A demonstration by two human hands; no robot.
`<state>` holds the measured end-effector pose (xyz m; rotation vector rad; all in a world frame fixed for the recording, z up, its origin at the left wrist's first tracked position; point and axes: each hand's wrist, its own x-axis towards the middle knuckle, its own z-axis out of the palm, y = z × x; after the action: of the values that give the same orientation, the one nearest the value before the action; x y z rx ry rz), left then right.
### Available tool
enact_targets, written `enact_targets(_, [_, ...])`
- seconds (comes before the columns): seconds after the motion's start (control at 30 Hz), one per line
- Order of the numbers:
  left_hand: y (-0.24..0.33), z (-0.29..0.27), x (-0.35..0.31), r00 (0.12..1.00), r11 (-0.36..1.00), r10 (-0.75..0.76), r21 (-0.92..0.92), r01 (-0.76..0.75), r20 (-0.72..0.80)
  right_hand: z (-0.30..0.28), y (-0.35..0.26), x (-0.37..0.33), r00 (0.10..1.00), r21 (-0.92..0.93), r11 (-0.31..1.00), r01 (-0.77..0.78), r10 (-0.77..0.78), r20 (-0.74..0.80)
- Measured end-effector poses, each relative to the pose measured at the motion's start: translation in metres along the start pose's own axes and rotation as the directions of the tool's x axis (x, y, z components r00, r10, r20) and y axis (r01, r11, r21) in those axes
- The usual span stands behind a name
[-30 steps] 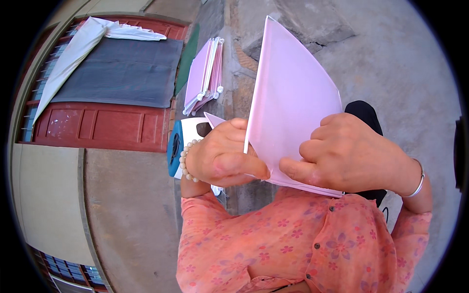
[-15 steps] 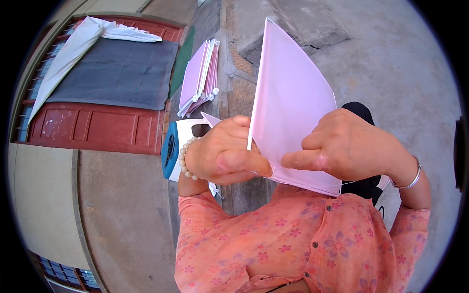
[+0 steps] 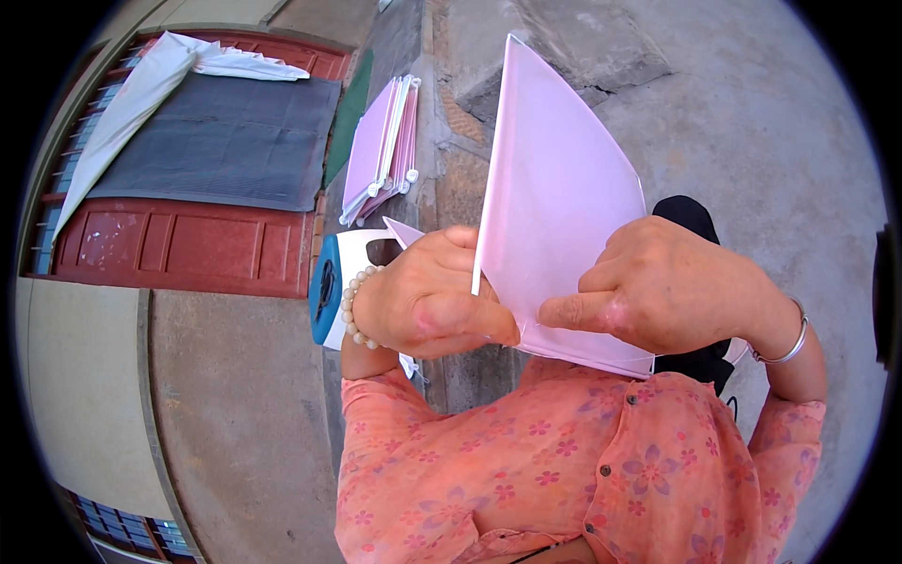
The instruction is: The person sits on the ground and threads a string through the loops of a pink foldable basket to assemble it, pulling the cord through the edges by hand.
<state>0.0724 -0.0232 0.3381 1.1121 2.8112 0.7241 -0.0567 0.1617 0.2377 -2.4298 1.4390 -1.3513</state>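
Note:
A thin, translucent pink panel [image 3: 568,188] with a white edge stands tilted up in front of my chest. My left hand [image 3: 437,296] is closed on its lower left corner, thumb on the near side; the panel hides some of the fingers. On the panel's face, my right hand [image 3: 672,282] has its fingers curled and its index fingertip close to the left thumb, near the lower edge. A fine pale thread shows faintly near that corner. Whatever the right fingertips pinch is too small to make out.
Beyond my left hand leans a stack of similar pink panels [image 3: 376,150] with white edges and small white corner knobs. A white and blue object [image 3: 327,289] sits beside my left wrist. Behind my right hand is something black [image 3: 691,214]. A raised concrete step [image 3: 573,56] lies ahead.
Both hands keep their places on the panel, with only a very slight leftward shift of the picture. The thread right of the panel's lower corner shows less clearly now.

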Motion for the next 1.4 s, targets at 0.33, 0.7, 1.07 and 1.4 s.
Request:
enact_targets(0.33, [0.001,-0.001,0.007,1.0,1.0,0.026,0.007,-0.026,0.003,-0.02,-0.02,0.009,0.992,-0.32,0.947,0.043,-0.002,0.126])
enact_targets(0.7, [-0.012,-0.007,0.014,0.994,0.999,-0.002,-0.033,0.005,0.114,-0.015,0.017,0.012,0.994,-0.121,0.993,-0.003,0.017,0.112])
enact_targets(1.07, [-0.019,-0.001,0.017,0.999,0.978,0.019,-0.209,-0.014,0.025,-0.02,0.004,0.015,0.992,-0.152,0.987,-0.054,0.07,0.101])
enact_targets(1.4, [-0.027,0.009,0.014,0.996,0.989,0.072,-0.124,-0.078,-0.051,-0.008,0.016,0.0,0.988,-0.095,0.986,-0.14,0.145,0.045])
